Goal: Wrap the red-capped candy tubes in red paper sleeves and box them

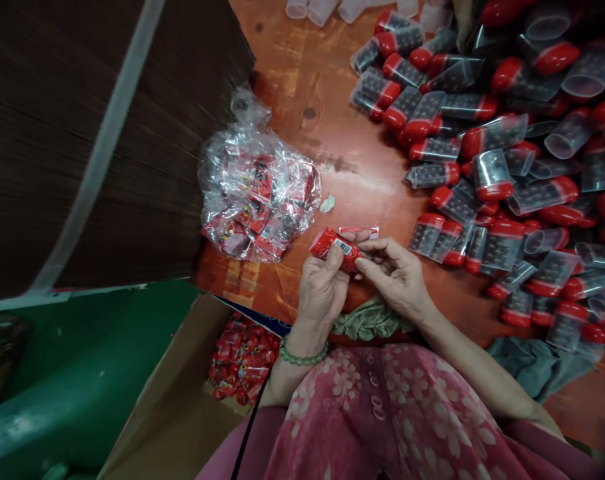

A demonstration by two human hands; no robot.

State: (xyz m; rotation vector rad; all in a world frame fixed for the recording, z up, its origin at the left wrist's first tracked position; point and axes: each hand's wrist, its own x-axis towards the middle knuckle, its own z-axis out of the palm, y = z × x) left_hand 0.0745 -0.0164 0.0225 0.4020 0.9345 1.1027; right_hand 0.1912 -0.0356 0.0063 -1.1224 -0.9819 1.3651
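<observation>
My left hand [322, 287] is closed around a small red wrapped packet [332, 245] with a barcode, held just above the near edge of the orange-brown table [302, 87]. My right hand [395, 270] pinches the packet's right end with its fingertips. A green bead bracelet [302, 357] sits on my left wrist. A crumpled clear plastic bag [257, 193] holding red packets lies on the table just left of my hands. A small red-edged label strip [358, 231] lies on the table behind the packet.
A large heap of clear capsules with red caps [507, 160] covers the right of the table. A cardboard box [182, 400] below left holds several red packets [242, 360]. A dark panel [82, 133] stands at left. Green cloths [367, 320] lie at the table edge.
</observation>
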